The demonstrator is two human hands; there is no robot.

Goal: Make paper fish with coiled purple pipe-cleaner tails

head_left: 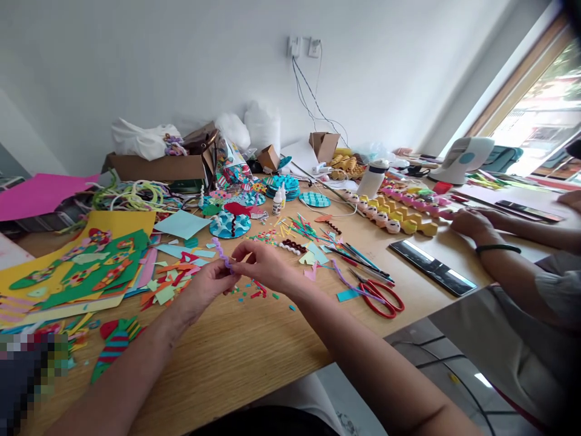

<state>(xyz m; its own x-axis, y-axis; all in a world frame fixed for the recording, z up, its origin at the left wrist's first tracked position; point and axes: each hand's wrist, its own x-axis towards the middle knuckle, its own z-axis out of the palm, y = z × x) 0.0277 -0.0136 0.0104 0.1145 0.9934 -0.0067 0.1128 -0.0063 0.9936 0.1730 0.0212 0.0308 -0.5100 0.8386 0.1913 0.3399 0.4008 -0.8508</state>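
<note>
A coiled purple pipe cleaner (219, 249) stands up from between my two hands, over the wooden table (254, 345). My left hand (209, 286) has its fingers pinched on the lower end of the coil. From the right, my right hand (259, 265) pinches the same coil, its fingertips touching those of the left. Just behind them is a blue patterned disc (218, 227) carrying a red paper piece (238, 209) and a dark twisted stem. Small paper bits (258, 289) lie by my fingers.
Red-handled scissors (384, 298), a purple strip and pencils lie to the right, beside a black phone (431, 266). Colored paper (118, 260) and scraps cover the left. Glue bottles (276, 203) stand behind. Another person's hands (474, 223) rest at the right.
</note>
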